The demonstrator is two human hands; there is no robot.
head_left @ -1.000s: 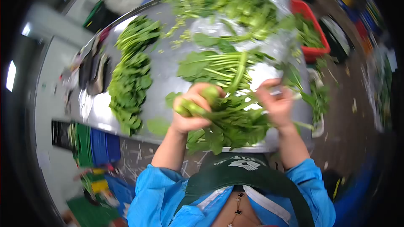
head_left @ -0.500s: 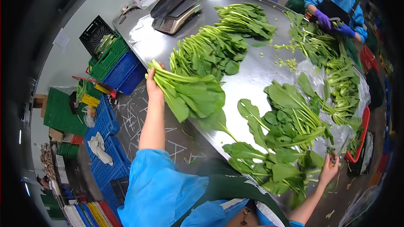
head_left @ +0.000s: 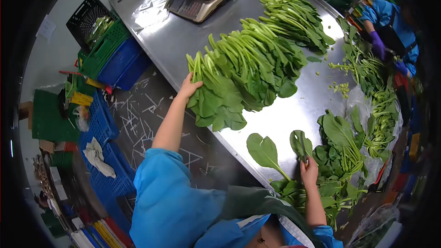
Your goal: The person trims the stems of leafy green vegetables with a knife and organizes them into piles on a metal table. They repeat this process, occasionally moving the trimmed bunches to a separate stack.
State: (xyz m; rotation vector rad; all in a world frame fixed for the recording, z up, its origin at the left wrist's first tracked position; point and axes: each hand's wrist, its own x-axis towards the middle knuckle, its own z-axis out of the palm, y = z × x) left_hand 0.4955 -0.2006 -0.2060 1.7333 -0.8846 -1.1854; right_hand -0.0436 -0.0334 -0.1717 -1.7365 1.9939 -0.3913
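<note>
My left hand (head_left: pixel 189 86) rests at the stem ends of a bunch of leafy greens (head_left: pixel 216 94), its thumb and fingers apart at the near end of the long row of greens (head_left: pixel 262 53) on the metal table (head_left: pixel 193 34). Near the table's front edge, my right hand (head_left: pixel 309 170) is closed round a small knife (head_left: pixel 304 149), whose blade points away over a leaf. Loose greens (head_left: pixel 340 133) lie beside and beneath my right forearm. A single large leaf (head_left: pixel 262 150) lies left of this hand.
A scale (head_left: pixel 202 0) stands at the table's back left. Across the table, a person in purple gloves (head_left: pixel 377 45) handles greens. Stacked crates (head_left: pixel 110 59) stand off the table's left edge. Clear plastic (head_left: pixel 360 101) and more greens (head_left: pixel 382 119) lie at the right.
The bunch from my left hand now lies against the row, with that hand's grip loosened. My right hand and its knife have moved left and away from me. The view has shifted.
</note>
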